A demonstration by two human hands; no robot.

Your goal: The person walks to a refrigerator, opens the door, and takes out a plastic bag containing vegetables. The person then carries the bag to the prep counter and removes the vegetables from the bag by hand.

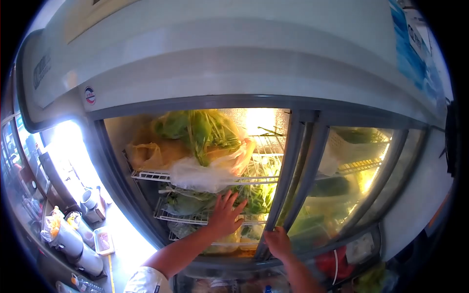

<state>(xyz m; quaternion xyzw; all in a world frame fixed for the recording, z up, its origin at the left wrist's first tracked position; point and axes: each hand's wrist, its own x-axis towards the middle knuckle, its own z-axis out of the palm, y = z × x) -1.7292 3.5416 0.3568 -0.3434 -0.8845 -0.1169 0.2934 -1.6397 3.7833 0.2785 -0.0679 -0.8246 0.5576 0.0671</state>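
My left hand (226,214) reaches into a display fridge (205,101) with its fingers spread, in front of leafy greens (190,201) on the middle shelf. I cannot tell whether its fingertips touch them. Above it, a white plastic bag (200,175) hangs over the front of the upper wire shelf (154,176), below a big bunch of leafy greens (195,129). Lower and to the right, my right hand (278,242) is closed around the edge of the grey sliding door frame (299,195). The left pane stands slid aside.
Behind the right glass, a white basket (359,139) and more greens stand on shelves. Far left on the floor are grey buckets (68,239) and a white tub (103,241). A red bag (334,263) lies low at the right. The fridge's white top panel (244,68) overhangs the opening.
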